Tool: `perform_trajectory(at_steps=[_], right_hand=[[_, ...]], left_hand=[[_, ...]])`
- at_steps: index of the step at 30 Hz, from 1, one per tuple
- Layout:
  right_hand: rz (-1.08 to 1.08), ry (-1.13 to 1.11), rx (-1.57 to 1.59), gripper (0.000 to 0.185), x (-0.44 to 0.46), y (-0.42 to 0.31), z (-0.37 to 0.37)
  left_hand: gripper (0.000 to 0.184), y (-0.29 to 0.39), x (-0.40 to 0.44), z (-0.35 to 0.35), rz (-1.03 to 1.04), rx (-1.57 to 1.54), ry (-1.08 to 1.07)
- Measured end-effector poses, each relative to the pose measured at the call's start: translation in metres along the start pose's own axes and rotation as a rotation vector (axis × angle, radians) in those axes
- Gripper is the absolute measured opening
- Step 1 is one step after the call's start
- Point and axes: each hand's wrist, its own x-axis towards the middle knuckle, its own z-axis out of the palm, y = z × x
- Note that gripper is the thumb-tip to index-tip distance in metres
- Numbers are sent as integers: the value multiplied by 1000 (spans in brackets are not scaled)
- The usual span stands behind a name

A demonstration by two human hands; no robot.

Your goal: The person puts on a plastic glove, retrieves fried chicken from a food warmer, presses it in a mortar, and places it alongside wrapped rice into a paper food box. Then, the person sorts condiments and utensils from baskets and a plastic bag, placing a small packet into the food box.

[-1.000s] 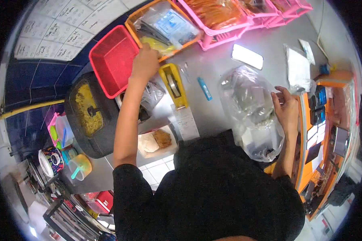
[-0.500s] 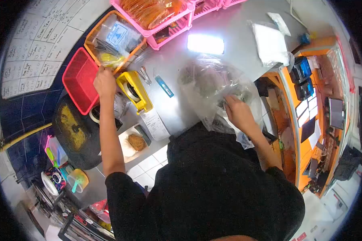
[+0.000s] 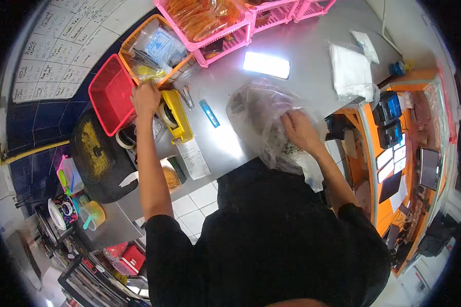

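My left hand [image 3: 146,98] is at the near edge of the orange basket [image 3: 165,82], between it and the red basket [image 3: 110,94]. Its fingers are bent together at a small yellow item in clear plastic [image 3: 147,72]; whether they grip it is unclear. With fingers closed, my right hand [image 3: 298,130] pinches the clear plastic bag [image 3: 258,110] near the counter's front edge. The bag's contents are blurred by the film. Just right of my left hand lies a yellow tape dispenser [image 3: 177,116], with a blue pen-like item [image 3: 209,113] beyond it.
A lit phone [image 3: 266,65] lies behind the bag. Pink baskets [image 3: 225,38] stand at the back, a white packet [image 3: 351,71] at the right. A paper slip [image 3: 193,159], an open food box [image 3: 172,173] and a dark lidded container [image 3: 100,163] are near the front left.
The view has swung right. My right hand has moved from the bag's right side onto its film, with its fingers now closed; the bag has shifted and crumpled. My left hand remains by the orange basket.
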Motion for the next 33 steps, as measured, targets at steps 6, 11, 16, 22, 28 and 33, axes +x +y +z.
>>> perform_trajectory(at_steps=[6, 11, 16, 22, 28, 33], right_hand=[[62, -53, 884, 22, 24, -41, -6], [-176, 25, 776, 24, 39, -41, 14], [-193, -128, -130, 44, 10, -11, -15], [-97, -259, -403, 67, -7, -3, -32], [-247, -194, -488, 92, 22, -14, -71], [31, -527, -507, 111, 57, 15, -55]], left_hand=[[42, 86, -71, -78, 54, -784, 126], [34, 205, -150, -70, 261, -811, 162], [15, 198, -149, -48, -101, -1198, -23], [2, 199, -150, -111, -24, -1430, -10], [5, 189, -139, -144, -121, -1563, 214], [8, 159, -110, -115, -292, -1426, 43]])
